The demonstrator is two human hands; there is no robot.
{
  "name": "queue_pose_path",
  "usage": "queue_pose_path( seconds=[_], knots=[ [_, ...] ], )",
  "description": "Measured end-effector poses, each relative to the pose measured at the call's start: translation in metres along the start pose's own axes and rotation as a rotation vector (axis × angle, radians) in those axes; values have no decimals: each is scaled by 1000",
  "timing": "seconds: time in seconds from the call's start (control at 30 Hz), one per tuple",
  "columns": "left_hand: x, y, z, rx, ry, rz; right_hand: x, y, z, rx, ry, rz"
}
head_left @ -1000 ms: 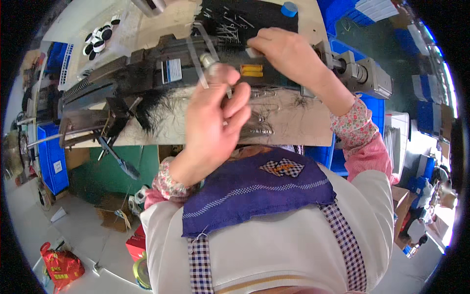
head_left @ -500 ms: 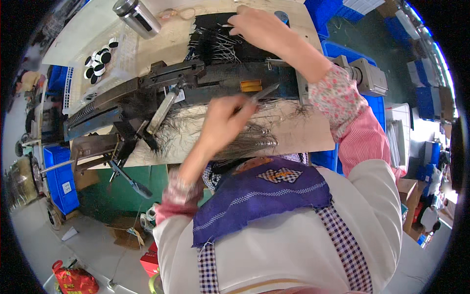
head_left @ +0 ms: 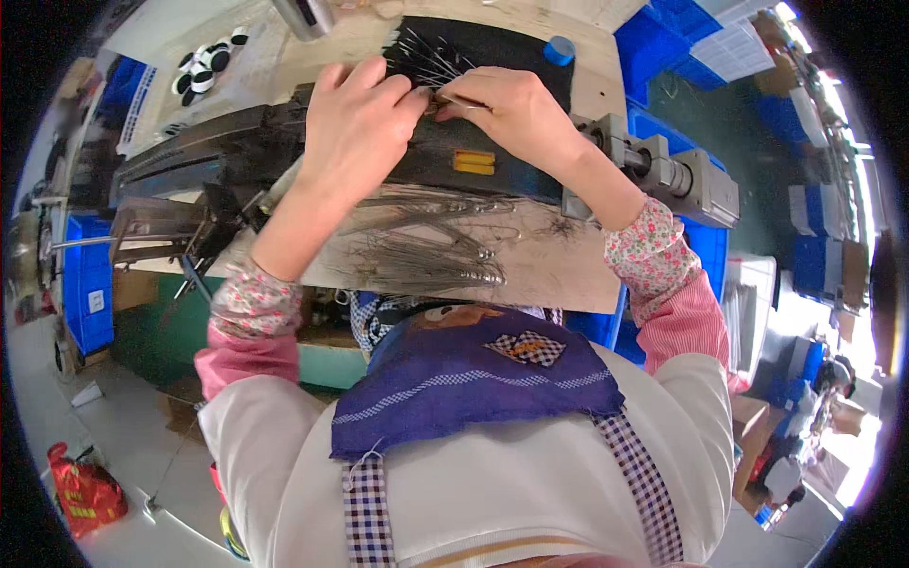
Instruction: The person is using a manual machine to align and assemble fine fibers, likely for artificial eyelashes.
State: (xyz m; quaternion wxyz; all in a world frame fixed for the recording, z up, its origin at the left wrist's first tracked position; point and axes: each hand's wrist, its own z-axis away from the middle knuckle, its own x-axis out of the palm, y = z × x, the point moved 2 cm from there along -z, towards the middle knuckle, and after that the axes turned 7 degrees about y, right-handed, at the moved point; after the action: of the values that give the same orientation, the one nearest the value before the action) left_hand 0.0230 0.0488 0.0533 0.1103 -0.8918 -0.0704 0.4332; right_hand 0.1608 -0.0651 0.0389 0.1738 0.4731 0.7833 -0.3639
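Observation:
Both my hands meet over the long dark metal fixture [head_left: 218, 147] on the bench. My left hand [head_left: 358, 118] is closed, fingertips pinched at the fixture's far edge; what they grip is hidden. Close beside it, my right hand [head_left: 521, 112] pinches a slim shiny metal piece [head_left: 464, 101], its fingertips almost touching the left ones. Just beyond them, several thin metal wire pieces [head_left: 431, 59] lie on a black cloth [head_left: 502, 43]. On the near side of the fixture, many loose thin wires [head_left: 426, 251] are spread over the wooden bench top [head_left: 559, 260].
A yellow block [head_left: 473, 162] sits on the fixture, with a motor-like cylinder unit [head_left: 696, 185] at its right end. A blue cap [head_left: 559, 50] rests on the cloth. Black-and-white round parts [head_left: 201, 71] fill a clear basket at left. A metal flask [head_left: 305, 14] stands behind.
My left hand has moved up and left from the wires, and the pointed metal tool it held no longer shows there. My right hand has come down from the cloth to meet it.

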Motion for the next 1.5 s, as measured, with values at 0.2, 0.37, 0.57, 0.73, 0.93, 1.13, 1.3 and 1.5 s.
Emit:
queue_pose_path(
  seconds=[0.2, 0.37, 0.57, 0.73, 0.93, 1.13, 1.3, 1.5],
  knots=[
    [-3, 64, 71, -894, 308, 961, 33, 15, -8, 153, -37, -41],
    [19, 28, 99, -1535, 370, 3097, 32, 13, -19, 233, -128, -99],
    [-29, 11, 50, -1447, 519, 3256, 37, 15, -13, 260, -110, -69],
    [-17, 28, 54, -1471, 225, 2672, 36, 16, -12, 270, -136, -59],
    [40, 56, 89, -1186, -115, 1161, 37, 12, -16, 125, -195, 147],
    [19, -4, 226, -1906, 382, 1340, 23, -49, 56, 196, -106, 198],
    [-7, -38, 226, -2004, 528, 1270, 51, 24, 82, 483, -345, 535],
    [18, -18, 229, -1811, 837, 1421, 30, 20, 96, 488, -289, 313]
  ],
)
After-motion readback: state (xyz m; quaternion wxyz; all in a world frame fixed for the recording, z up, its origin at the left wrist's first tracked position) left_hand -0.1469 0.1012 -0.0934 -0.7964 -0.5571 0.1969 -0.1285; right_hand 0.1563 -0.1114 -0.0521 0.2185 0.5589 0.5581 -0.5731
